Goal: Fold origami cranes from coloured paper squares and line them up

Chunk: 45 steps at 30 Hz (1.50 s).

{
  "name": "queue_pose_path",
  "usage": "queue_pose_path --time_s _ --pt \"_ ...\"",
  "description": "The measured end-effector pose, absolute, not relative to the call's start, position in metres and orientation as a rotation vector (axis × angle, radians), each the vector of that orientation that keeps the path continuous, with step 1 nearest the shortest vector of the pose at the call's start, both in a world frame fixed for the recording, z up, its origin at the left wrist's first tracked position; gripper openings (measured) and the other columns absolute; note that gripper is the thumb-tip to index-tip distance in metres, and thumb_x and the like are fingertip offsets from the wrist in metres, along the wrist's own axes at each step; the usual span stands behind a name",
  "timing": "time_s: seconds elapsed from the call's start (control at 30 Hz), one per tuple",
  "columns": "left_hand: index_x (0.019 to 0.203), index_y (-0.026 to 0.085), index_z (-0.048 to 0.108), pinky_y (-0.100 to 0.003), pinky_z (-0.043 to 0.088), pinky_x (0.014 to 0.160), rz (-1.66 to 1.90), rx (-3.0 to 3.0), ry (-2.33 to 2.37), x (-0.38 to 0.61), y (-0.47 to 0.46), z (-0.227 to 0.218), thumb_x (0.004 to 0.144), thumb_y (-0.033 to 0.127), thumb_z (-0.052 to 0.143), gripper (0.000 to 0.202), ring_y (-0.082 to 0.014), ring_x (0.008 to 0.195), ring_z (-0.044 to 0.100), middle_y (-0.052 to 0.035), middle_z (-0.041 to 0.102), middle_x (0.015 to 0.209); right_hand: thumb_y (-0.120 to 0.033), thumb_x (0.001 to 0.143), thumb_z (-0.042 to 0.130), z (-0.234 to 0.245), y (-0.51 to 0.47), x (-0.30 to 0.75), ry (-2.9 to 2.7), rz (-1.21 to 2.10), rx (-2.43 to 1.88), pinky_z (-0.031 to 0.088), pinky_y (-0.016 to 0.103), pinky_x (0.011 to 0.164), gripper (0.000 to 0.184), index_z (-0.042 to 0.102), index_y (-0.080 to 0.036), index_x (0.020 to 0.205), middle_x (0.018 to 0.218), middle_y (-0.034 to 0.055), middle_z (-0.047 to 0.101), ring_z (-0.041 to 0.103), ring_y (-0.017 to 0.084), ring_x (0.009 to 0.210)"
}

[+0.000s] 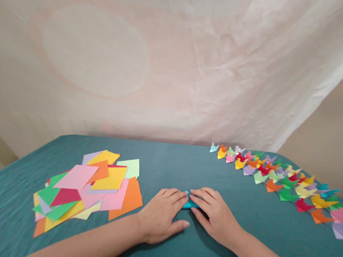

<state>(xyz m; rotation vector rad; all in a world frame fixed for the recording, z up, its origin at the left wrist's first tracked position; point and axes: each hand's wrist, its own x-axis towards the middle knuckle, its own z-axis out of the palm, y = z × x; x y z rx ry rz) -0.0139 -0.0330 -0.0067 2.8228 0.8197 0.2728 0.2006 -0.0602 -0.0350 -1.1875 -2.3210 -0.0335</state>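
A small folded piece of blue paper (190, 205) lies on the teal cloth in front of me, partly hidden under my fingers. From the left, the fingertips of my left hand (164, 216) press on its edge, with the thumb held apart below. My right hand (215, 214) has its index finger on the paper's upper edge and its thumb close to the right end, pinning it down. The two hands nearly meet over the paper.
To the left lies a loose heap of coloured paper squares (76, 179). Rows of small folded paper birds (273, 186) in many colours stand along the right side. Teal cloth (166, 166) covers the table, and a pale sheet (174, 61) hangs behind it.
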Motion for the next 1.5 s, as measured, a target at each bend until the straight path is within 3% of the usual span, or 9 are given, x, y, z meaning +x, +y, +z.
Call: queue_pose_path --time_s 0.17,0.53,0.8,1.07,1.27,1.5 --pt "0.131 0.019 0.038 -0.041 0.03 0.101 0.261 2.832 0.82 -0.014 -0.033 -0.007 0.09 0.05 0.036 0.052 -0.0253 0.121 0.037 -0.0084 0.042 0.135 -0.019 0.086 0.05 -0.031 -0.066 0.2 -2.378 -0.096 -1.062 0.043 0.041 0.087 0.027 0.061 -0.02 0.11 0.106 0.008 0.064 0.051 0.022 0.104" --pt "0.131 0.017 0.038 -0.041 0.029 0.1 0.228 2.895 0.835 -0.012 -0.033 -0.009 0.089 0.055 0.03 0.057 -0.0258 0.121 0.037 -0.0097 0.042 0.136 -0.015 0.085 0.049 -0.03 -0.066 0.197 -2.407 -0.017 -1.068 0.045 0.039 0.084 0.035 0.055 -0.021 0.119 0.105 0.0072 0.064 0.054 0.021 0.101" --pt "0.132 0.017 0.037 -0.039 0.028 0.099 0.204 2.945 0.839 -0.011 -0.033 -0.011 0.089 0.057 0.028 0.06 -0.0253 0.12 0.038 -0.0097 0.042 0.135 -0.016 0.086 0.049 -0.031 -0.066 0.196 -2.431 -0.12 -1.038 0.044 0.038 0.086 0.028 0.06 -0.02 0.112 0.103 0.0078 0.065 0.055 0.02 0.101" --pt "0.131 0.016 0.038 -0.039 0.028 0.099 0.18 2.991 0.845 -0.009 -0.035 -0.01 0.088 0.058 0.028 0.061 -0.0255 0.12 0.038 -0.0101 0.043 0.134 -0.019 0.086 0.05 -0.031 -0.069 0.193 -2.487 -0.184 -1.126 0.038 0.041 0.094 0.024 0.061 -0.021 0.108 0.106 0.0066 0.064 0.053 0.021 0.106" --pt "0.13 0.014 0.039 -0.039 0.029 0.097 0.158 3.031 0.838 -0.008 -0.034 -0.01 0.088 0.059 0.027 0.062 -0.0263 0.12 0.039 -0.0114 0.044 0.134 -0.012 0.082 0.051 -0.035 -0.071 0.196 -2.523 -0.22 -1.195 0.033 0.043 0.098 0.034 0.059 -0.023 0.113 0.114 0.0068 0.061 0.045 0.023 0.116" --pt "0.131 0.014 0.038 -0.038 0.029 0.097 0.17 3.046 0.822 -0.008 -0.034 -0.01 0.087 0.061 0.028 0.065 -0.0263 0.12 0.039 -0.0114 0.044 0.133 -0.017 0.085 0.052 -0.027 -0.073 0.197 -2.611 -0.281 -1.269 0.035 0.044 0.097 0.024 0.063 -0.022 0.106 0.112 0.0089 0.06 0.04 0.027 0.121"
